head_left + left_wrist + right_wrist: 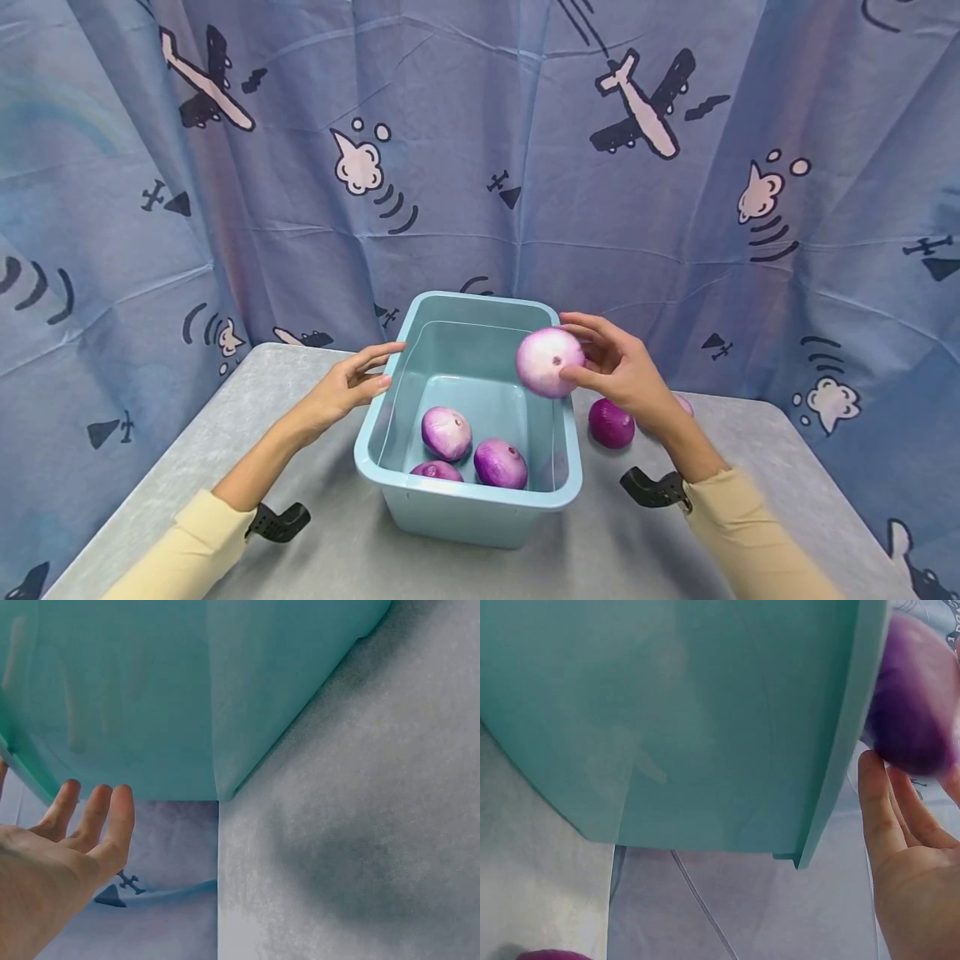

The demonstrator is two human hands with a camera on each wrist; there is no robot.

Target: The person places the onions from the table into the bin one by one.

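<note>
In the head view a red onion (551, 362), pale at its near end, is gripped by my right hand (615, 367) over the right rim of a light blue plastic bin (468, 500). The right wrist view has this purple onion (915, 697) beside the bin's rim, with the fingers (881, 802) against it. My left hand (348, 387) is at the bin's left rim, fingers loosely extended and holding nothing; the left wrist view shows these fingers (116, 825) by the bin wall (135, 697). Inside the bin lie an onion (446, 433), another onion (500, 464) and a partly hidden onion (437, 471).
Right of the bin, a dark purple onion (611, 423) sits on the grey table (300, 550). Behind my right wrist another onion (684, 406) is mostly hidden. A blue patterned curtain (465, 167) hangs along the table's back and sides.
</note>
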